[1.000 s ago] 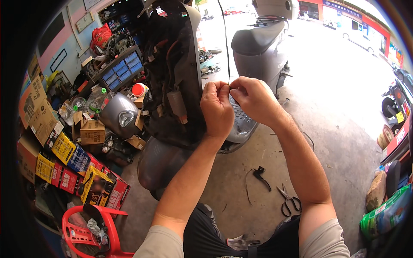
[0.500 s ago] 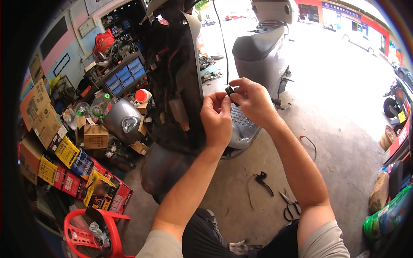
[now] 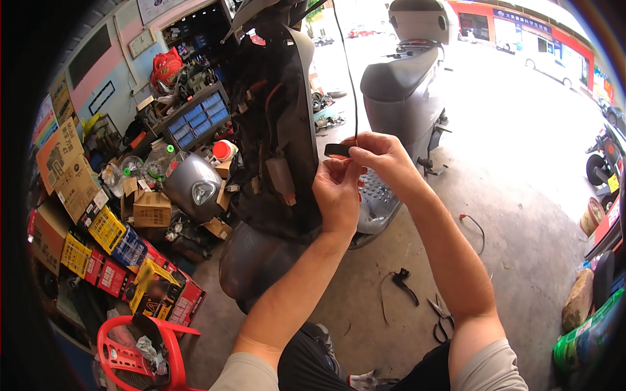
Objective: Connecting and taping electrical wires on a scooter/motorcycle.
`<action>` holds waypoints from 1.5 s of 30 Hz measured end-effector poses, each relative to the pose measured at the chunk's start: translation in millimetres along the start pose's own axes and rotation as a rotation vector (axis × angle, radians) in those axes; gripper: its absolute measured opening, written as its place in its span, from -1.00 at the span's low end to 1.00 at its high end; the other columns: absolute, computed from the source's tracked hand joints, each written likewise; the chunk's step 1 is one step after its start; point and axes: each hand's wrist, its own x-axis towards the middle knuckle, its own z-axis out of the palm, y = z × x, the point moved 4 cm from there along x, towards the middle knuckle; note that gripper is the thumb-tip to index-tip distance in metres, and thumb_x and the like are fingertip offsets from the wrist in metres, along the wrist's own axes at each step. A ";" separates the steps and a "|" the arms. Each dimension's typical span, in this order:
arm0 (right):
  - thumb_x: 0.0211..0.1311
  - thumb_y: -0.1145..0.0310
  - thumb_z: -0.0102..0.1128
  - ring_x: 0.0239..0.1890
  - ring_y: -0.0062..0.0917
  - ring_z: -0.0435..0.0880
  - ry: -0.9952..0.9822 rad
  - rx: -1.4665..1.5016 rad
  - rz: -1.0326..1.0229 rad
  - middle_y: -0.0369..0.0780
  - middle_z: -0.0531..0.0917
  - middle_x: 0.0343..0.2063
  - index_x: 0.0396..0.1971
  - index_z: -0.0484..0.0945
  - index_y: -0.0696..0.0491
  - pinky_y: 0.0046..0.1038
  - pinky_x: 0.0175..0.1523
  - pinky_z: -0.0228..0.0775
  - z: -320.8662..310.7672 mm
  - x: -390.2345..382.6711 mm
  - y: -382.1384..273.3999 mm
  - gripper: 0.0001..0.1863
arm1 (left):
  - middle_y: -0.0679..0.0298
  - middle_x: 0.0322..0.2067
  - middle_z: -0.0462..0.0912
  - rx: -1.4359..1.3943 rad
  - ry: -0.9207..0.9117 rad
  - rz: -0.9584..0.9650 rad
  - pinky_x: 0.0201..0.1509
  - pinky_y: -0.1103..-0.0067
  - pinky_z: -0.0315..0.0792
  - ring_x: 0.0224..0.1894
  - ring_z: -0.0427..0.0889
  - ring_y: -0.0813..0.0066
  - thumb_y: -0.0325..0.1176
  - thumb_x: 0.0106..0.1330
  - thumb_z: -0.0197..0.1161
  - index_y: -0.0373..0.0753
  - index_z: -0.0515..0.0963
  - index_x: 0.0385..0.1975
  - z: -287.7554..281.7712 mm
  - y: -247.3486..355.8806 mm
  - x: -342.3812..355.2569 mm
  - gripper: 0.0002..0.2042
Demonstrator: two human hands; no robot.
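Note:
A thin black cable (image 3: 354, 85) hangs from above, and its lower end disappears among my fingers. My right hand (image 3: 386, 159) is closed, its thumb and fingers gripping a roll of black tape (image 3: 337, 150) beside the cable. Just below, my left hand (image 3: 336, 195) is closed with thumb and fingers pinched together; the cable's end seems to be in it, though the fingers hide the exact hold. Both hands work close together in front of the stripped front panel (image 3: 300, 124) of a scooter, above its grey footboard (image 3: 380, 202).
Scissors (image 3: 442, 319), a black brake lever (image 3: 405, 287) and a short cable (image 3: 479, 228) lie on the concrete floor. A red plastic chair (image 3: 171, 352) stands at lower left, near stacked cartons (image 3: 77, 186). Another grey scooter (image 3: 401, 94) is parked behind.
The tape roll has turned and now shows broadside to the left of my right fingers. My left hand has dropped slightly below it. The whole view has shifted a little.

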 end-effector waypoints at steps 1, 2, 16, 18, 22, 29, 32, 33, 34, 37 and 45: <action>0.33 0.42 0.14 -0.28 -0.69 0.61 -0.001 0.049 0.002 -0.27 0.67 -0.33 -0.16 0.60 0.25 -0.58 -0.11 0.47 0.7 -0.2 0.0 -0.78 | 0.33 -0.47 0.58 0.000 -0.002 0.002 -0.63 0.74 0.29 -0.56 0.46 0.72 -0.42 0.32 0.34 -0.19 0.36 -0.39 0.1 0.0 -0.4 -0.78; 0.35 0.38 0.14 -0.29 -0.68 0.61 -0.002 0.098 0.005 -0.28 0.67 -0.33 -0.18 0.60 0.24 -0.59 -0.10 0.46 0.7 0.0 0.1 -0.77 | 0.33 -0.47 0.58 -0.050 -0.019 0.011 -0.63 0.74 0.28 -0.57 0.44 0.72 -0.42 0.31 0.34 -0.19 0.36 -0.37 0.5 -0.8 -0.4 -0.78; 0.34 0.14 0.17 -0.10 -0.55 0.57 -0.045 0.266 0.055 -0.24 0.62 -0.20 -0.14 0.55 0.12 -0.44 0.06 0.37 -13.1 -7.7 -6.6 -0.67 | 0.40 -0.39 0.52 0.045 -0.051 0.082 -0.37 0.75 0.36 -0.43 0.45 0.75 -0.54 0.38 0.20 -0.31 0.45 -0.22 3.5 6.7 7.7 -0.93; 0.32 0.15 0.20 -0.08 -0.55 0.57 -0.064 0.083 0.028 -0.24 0.62 -0.18 -0.10 0.54 0.14 -0.44 0.08 0.37 -19.6 -9.7 -6.6 -0.64 | 0.42 -0.37 0.56 0.079 -0.095 0.087 -0.50 0.80 0.26 -0.47 0.45 0.80 -0.49 0.38 0.22 -0.30 0.50 -0.14 6.7 8.1 7.0 -0.87; 0.22 0.26 0.30 -0.04 -0.57 0.56 -0.032 -0.282 0.019 -0.22 0.62 -0.15 -0.01 0.52 0.21 -0.47 0.11 0.40 -28.1 -13.3 -7.4 -0.58 | 0.40 -0.34 0.58 0.148 -0.078 0.115 -0.41 0.80 0.29 -0.41 0.47 0.78 -0.51 0.38 0.21 -0.31 0.51 -0.10 3.8 6.7 9.0 -0.85; 0.22 0.39 0.28 -0.20 -0.65 0.58 -0.048 -0.323 0.070 -0.27 0.65 -0.27 -0.19 0.57 0.23 -0.54 -0.05 0.45 -34.1 -12.3 7.3 -0.75 | 0.37 -0.37 0.59 0.117 -0.107 0.085 -0.32 0.76 0.37 -0.40 0.48 0.73 -0.53 0.36 0.22 -0.37 0.53 -0.17 5.8 0.6 11.9 -0.89; 0.21 0.43 0.26 -0.29 -0.64 0.54 0.128 -0.534 -0.080 -0.27 0.64 -0.37 -0.27 0.60 0.18 -0.52 -0.17 0.43 -33.9 -16.1 -4.4 -0.85 | 0.43 -0.40 0.56 0.137 -0.114 0.085 -0.40 0.79 0.28 -0.44 0.42 0.79 -0.51 0.36 0.24 -0.33 0.54 -0.18 6.6 0.8 12.4 -0.90; 0.20 0.44 0.26 -0.33 -0.62 0.53 0.210 -0.665 -0.186 -0.27 0.64 -0.41 -0.29 0.61 0.16 -0.50 -0.19 0.42 -32.9 -18.6 -13.6 -0.87 | 0.44 -0.41 0.55 0.144 -0.124 0.085 -0.40 0.79 0.27 -0.45 0.41 0.80 -0.50 0.36 0.25 -0.32 0.55 -0.20 7.5 1.1 12.4 -0.91; 0.15 0.48 0.25 -0.37 -0.53 0.52 0.239 -0.769 -0.262 -0.21 0.63 -0.41 -0.31 0.62 0.14 -0.47 -0.21 0.42 -28.7 -21.1 -22.1 -0.89 | 0.44 -0.41 0.55 0.144 -0.124 0.086 -0.40 0.79 0.27 -0.45 0.41 0.80 -0.50 0.36 0.25 -0.32 0.55 -0.20 8.0 1.3 12.2 -0.91; 0.13 0.50 0.26 -0.36 -0.49 0.54 0.268 -0.806 -0.328 -0.18 0.63 -0.38 -0.31 0.61 0.15 -0.46 -0.19 0.43 -22.5 -22.5 -29.2 -0.88 | 0.46 -0.42 0.55 0.181 -0.103 0.117 -0.40 0.80 0.25 -0.45 0.38 0.82 -0.49 0.35 0.26 -0.32 0.55 -0.24 8.4 2.3 13.1 -0.93; 0.16 0.55 0.19 -0.32 -0.47 0.60 0.303 -0.548 -0.213 -0.20 0.68 -0.35 -0.30 0.61 0.15 -0.44 -0.15 0.44 -21.0 -11.0 -8.9 -0.89 | 0.47 -0.53 0.50 0.003 -0.090 -0.086 -0.63 0.75 0.10 -0.61 0.29 0.81 -0.39 0.35 0.25 -0.24 0.55 -0.30 7.7 -4.9 12.1 -0.92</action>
